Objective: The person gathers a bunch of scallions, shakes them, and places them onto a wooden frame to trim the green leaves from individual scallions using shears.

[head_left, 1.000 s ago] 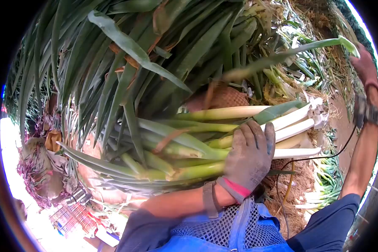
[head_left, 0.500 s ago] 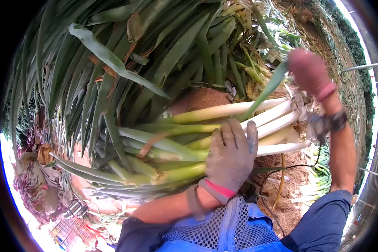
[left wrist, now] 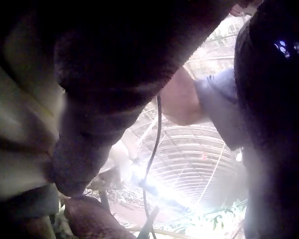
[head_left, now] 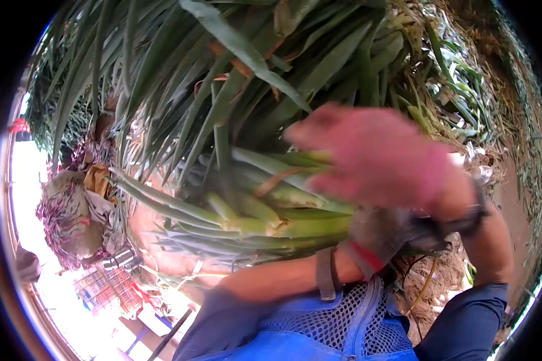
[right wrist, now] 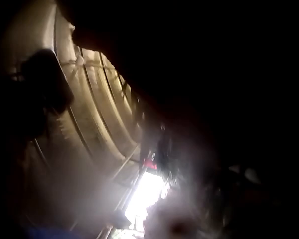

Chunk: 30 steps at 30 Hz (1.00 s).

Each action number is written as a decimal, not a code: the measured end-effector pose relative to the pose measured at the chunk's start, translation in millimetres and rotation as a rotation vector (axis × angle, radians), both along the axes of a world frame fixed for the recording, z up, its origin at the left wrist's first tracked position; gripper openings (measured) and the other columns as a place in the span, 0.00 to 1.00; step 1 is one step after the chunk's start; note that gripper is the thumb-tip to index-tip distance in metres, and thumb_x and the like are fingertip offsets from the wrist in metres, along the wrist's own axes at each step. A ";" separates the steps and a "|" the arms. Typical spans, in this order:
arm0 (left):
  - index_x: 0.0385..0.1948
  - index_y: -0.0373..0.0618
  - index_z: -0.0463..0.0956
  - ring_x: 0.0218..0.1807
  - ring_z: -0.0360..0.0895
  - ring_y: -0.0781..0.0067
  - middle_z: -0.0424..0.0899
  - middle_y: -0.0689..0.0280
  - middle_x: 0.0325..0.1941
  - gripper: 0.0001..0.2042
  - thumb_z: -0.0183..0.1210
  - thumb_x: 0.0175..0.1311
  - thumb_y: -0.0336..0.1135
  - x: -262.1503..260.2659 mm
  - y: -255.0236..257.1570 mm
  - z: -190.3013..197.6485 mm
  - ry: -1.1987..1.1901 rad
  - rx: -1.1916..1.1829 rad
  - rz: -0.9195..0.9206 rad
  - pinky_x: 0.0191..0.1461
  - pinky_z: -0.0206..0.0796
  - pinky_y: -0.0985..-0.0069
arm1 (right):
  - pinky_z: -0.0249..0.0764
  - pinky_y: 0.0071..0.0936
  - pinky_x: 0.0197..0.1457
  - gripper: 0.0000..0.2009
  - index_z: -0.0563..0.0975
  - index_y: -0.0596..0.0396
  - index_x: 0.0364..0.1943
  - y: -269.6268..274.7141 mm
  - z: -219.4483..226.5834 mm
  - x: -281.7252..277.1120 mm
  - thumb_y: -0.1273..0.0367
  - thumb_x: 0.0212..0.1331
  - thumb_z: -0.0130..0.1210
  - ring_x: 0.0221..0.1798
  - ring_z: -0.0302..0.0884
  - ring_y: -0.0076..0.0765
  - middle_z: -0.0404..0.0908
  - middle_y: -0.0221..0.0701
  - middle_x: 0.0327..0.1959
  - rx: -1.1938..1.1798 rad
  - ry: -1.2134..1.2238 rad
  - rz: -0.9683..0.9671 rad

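Note:
Several thick green onions [head_left: 301, 225] lie in a bundle across the front of the body, green leaves pointing left. My left hand [head_left: 376, 231], in a grey glove with a red cuff, grips the stalks from above; its fingers are mostly hidden behind the other hand. In the left wrist view its dark gloved fingers [left wrist: 84, 144] bend down over the pale stalks [left wrist: 20, 172]. My right hand [head_left: 373, 156], in a reddish glove and blurred, is over the bundle with fingers pointing left and thumb apart, nothing seen in it. The right wrist view is mostly dark.
A big heap of green onion leaves [head_left: 180, 78] fills the far side. Loose trimmed leaves [head_left: 464, 90] lie at the far right. Brown fibrous roots [head_left: 448, 277] are beside the blue vest [head_left: 295, 331]. A net-wrapped bundle [head_left: 72, 219] and a red crate [head_left: 108, 292] stand at the left.
My right hand held a peeled-off leaf out at the far right, then came back left over the white stalks; the leaf is no longer seen in it. My left hand stays on the bundle.

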State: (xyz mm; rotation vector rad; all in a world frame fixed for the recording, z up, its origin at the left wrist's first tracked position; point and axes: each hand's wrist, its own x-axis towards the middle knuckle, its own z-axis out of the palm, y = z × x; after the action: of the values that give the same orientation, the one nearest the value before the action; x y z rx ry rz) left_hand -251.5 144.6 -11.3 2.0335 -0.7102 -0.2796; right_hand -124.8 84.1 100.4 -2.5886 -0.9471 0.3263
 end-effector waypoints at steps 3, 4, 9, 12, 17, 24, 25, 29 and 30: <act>0.73 0.46 0.68 0.70 0.75 0.58 0.77 0.53 0.69 0.25 0.57 0.77 0.36 -10.8 -0.4 -26.6 0.321 -0.537 0.096 0.75 0.68 0.59 | 0.85 0.45 0.49 0.13 0.80 0.58 0.46 51.5 -24.4 0.1 0.65 0.62 0.63 0.48 0.89 0.48 0.85 0.43 0.44 -0.264 0.023 0.216; 0.71 0.46 0.71 0.68 0.78 0.56 0.79 0.53 0.66 0.25 0.59 0.75 0.38 -7.9 -0.2 -28.0 0.304 -0.535 0.094 0.72 0.70 0.56 | 0.84 0.43 0.44 0.11 0.81 0.57 0.42 49.7 -10.8 4.2 0.66 0.59 0.62 0.44 0.88 0.46 0.84 0.41 0.39 -0.435 -0.105 0.175; 0.69 0.33 0.69 0.59 0.79 0.40 0.79 0.37 0.60 0.27 0.55 0.70 0.36 23.7 2.9 10.5 -0.590 0.471 0.052 0.68 0.72 0.53 | 0.85 0.41 0.42 0.10 0.81 0.56 0.47 -199.6 -3.5 87.5 0.72 0.62 0.60 0.40 0.87 0.48 0.86 0.41 0.40 -0.695 -0.933 -0.198; 0.66 0.31 0.71 0.58 0.79 0.41 0.79 0.36 0.58 0.25 0.53 0.70 0.36 23.0 1.4 6.7 -0.596 0.455 0.074 0.68 0.70 0.48 | 0.84 0.32 0.55 0.16 0.80 0.58 0.62 -308.5 47.0 70.8 0.69 0.74 0.58 0.50 0.89 0.47 0.87 0.48 0.54 -0.658 -0.594 -0.980; 0.66 0.31 0.72 0.59 0.78 0.42 0.80 0.37 0.58 0.25 0.53 0.71 0.37 23.1 -3.6 6.0 -0.567 0.442 0.100 0.69 0.70 0.51 | 0.86 0.35 0.46 0.12 0.86 0.55 0.51 -67.1 45.8 11.4 0.68 0.67 0.62 0.43 0.89 0.42 0.90 0.39 0.45 0.104 -0.032 -0.445; 0.67 0.37 0.73 0.60 0.79 0.46 0.81 0.42 0.59 0.24 0.52 0.73 0.38 -16.3 17.4 -41.6 0.701 -0.843 -0.093 0.70 0.69 0.52 | 0.85 0.50 0.47 0.16 0.89 0.57 0.39 116.0 -20.7 -9.9 0.61 0.65 0.56 0.42 0.91 0.56 0.91 0.45 0.43 -0.479 0.259 0.157; 0.67 0.37 0.73 0.61 0.79 0.46 0.81 0.42 0.59 0.24 0.52 0.73 0.38 -21.8 19.3 -48.8 0.762 -0.909 -0.124 0.70 0.69 0.52 | 0.84 0.50 0.48 0.17 0.89 0.58 0.39 118.7 -20.3 -13.7 0.59 0.65 0.57 0.43 0.90 0.56 0.91 0.47 0.43 -0.382 0.323 0.152; 0.67 0.36 0.72 0.61 0.79 0.46 0.81 0.43 0.60 0.24 0.52 0.73 0.38 -27.6 19.7 -63.0 0.895 -1.067 -0.181 0.70 0.68 0.51 | 0.83 0.50 0.50 0.19 0.88 0.60 0.39 118.7 -26.5 -22.7 0.56 0.65 0.60 0.44 0.90 0.57 0.90 0.49 0.40 -0.298 0.458 0.066; 0.67 0.36 0.72 0.61 0.79 0.45 0.81 0.43 0.60 0.24 0.52 0.73 0.38 -27.0 20.5 -62.9 0.899 -1.083 -0.182 0.70 0.68 0.51 | 0.83 0.50 0.50 0.19 0.88 0.60 0.39 116.2 -28.4 -20.2 0.56 0.65 0.60 0.44 0.90 0.57 0.90 0.49 0.40 -0.302 0.458 0.061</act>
State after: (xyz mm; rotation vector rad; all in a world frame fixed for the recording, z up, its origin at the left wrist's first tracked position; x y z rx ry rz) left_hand -278.5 165.1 -74.2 0.6796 -0.3195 -0.6755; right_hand -145.0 200.3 72.1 -2.5653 -0.8578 1.0998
